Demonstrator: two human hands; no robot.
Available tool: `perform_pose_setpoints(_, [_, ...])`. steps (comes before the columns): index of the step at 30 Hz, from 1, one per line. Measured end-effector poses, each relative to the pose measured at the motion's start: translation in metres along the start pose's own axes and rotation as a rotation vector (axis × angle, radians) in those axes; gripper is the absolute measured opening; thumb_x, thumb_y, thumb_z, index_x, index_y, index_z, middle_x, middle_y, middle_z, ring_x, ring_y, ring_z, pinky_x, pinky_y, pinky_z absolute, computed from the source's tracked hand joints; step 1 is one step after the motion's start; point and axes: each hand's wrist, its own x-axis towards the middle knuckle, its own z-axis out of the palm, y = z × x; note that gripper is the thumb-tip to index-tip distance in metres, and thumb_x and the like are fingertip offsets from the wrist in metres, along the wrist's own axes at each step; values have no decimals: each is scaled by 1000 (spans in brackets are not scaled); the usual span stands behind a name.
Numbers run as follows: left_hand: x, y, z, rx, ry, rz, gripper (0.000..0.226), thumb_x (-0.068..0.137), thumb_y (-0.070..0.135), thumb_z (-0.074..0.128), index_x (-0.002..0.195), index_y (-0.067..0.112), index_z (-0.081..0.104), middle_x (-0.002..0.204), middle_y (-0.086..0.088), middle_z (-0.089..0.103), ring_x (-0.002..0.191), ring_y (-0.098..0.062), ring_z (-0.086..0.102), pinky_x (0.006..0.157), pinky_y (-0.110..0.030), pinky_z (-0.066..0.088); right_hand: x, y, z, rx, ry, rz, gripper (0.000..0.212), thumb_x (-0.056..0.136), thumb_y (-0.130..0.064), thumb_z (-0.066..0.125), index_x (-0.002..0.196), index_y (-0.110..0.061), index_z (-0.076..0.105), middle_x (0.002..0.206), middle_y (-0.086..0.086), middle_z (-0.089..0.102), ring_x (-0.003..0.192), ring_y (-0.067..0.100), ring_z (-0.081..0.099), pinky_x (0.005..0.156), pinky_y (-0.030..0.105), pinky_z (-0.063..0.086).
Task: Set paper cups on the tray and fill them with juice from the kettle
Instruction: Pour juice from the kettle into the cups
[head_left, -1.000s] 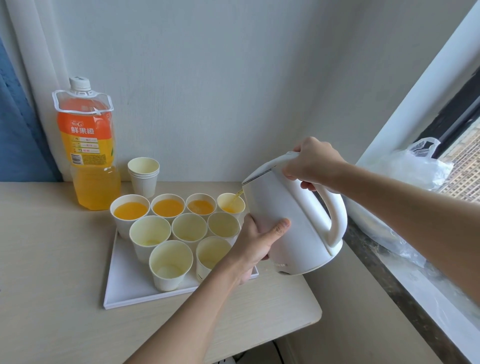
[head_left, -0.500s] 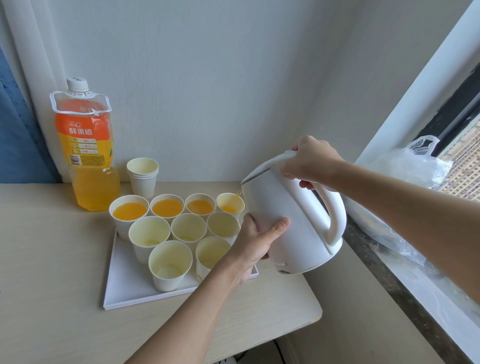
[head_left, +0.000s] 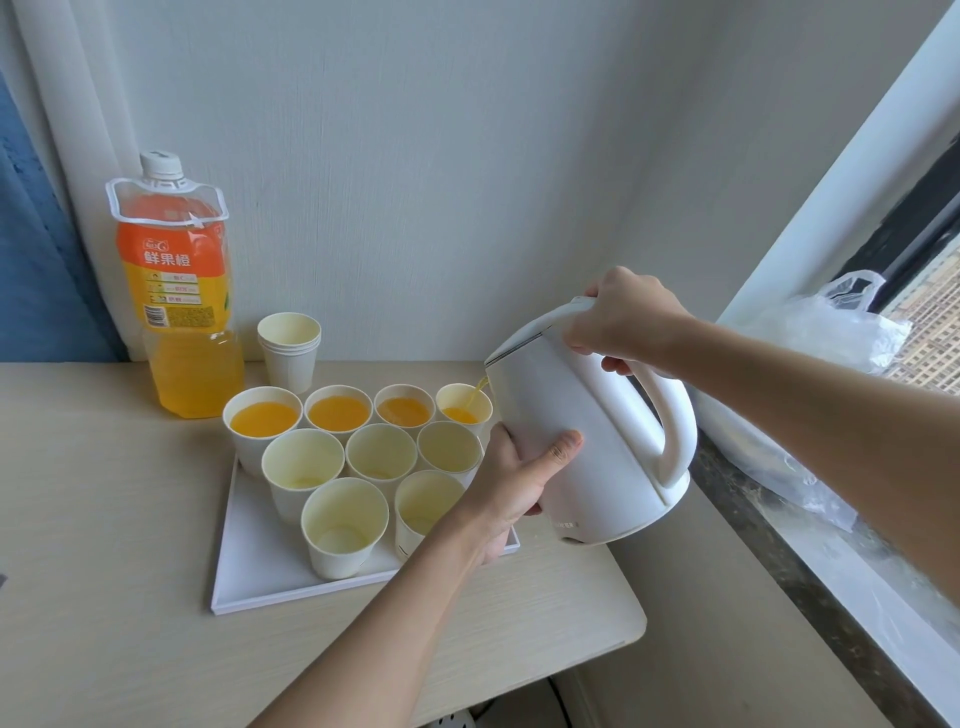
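Right, we have the kettle (head_left: 587, 431) lifted off the surface (head_left: 104, 519), hanging over the right edge of the tray (head_left: 244, 582). Both hands are clamped on it and set apart from each other. The right hand (head_left: 623, 317) wraps the top of the handle by the lid. The left hand (head_left: 514, 473) cups the lower body, thumb across the front.

We judge it stiff, smooth plastic, and heavy-ish with juice, since both hands carry it. Best hold is the handle loop, with a palm under the body against slipping.

It is tipped: the base sits low right, the lid high left, and that is its long axis. The spout points left, over the back-right cup (head_left: 464, 410), and a thin stream falls in.

The paper cups look light and easy to knock over. Three in the back row are full; five are empty.
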Motion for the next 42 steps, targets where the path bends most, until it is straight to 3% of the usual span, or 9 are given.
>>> perform_pose_setpoints(12, [2,-2,-1,8,2,4,79,72,54,81,135,20,49,126,3,72,109,-14,72,75,-35,59,0,-2,0,-20,-1,-16,23,75,-10,57,93,-3,68,67,11,64,48,23,61,47,25,54])
perform_pose_setpoints(18, [1,0,-2,-10,3,-3,69,84,46,83,136,17,48,127,0,71,104,-13,72,64,-26,56,0,-3,0,-14,2,-23,25,75,-10,57,97,-4,68,68,11,64,49,23,61,49,26,55])
perform_pose_setpoints(22, [2,1,-1,-4,13,2,78,72,53,81,134,19,49,127,1,72,105,-14,72,68,-30,56,1,-4,1,-21,10,-28,26,75,-10,57,97,-3,68,69,12,65,49,23,62,51,29,57])
perform_pose_setpoints(31, [3,1,-1,-2,4,-1,78,71,53,80,135,21,49,127,3,72,111,-17,72,79,-37,59,1,-5,1,-41,17,-32,29,76,-11,54,100,-4,69,67,12,66,49,24,62,52,30,58])
perform_pose_setpoints(42, [6,-4,-2,-11,-2,-1,85,66,59,83,135,22,49,127,3,72,114,-20,72,78,-38,58,0,-7,2,-80,32,-35,26,77,-12,53,96,-5,69,67,11,67,47,23,62,55,31,60])
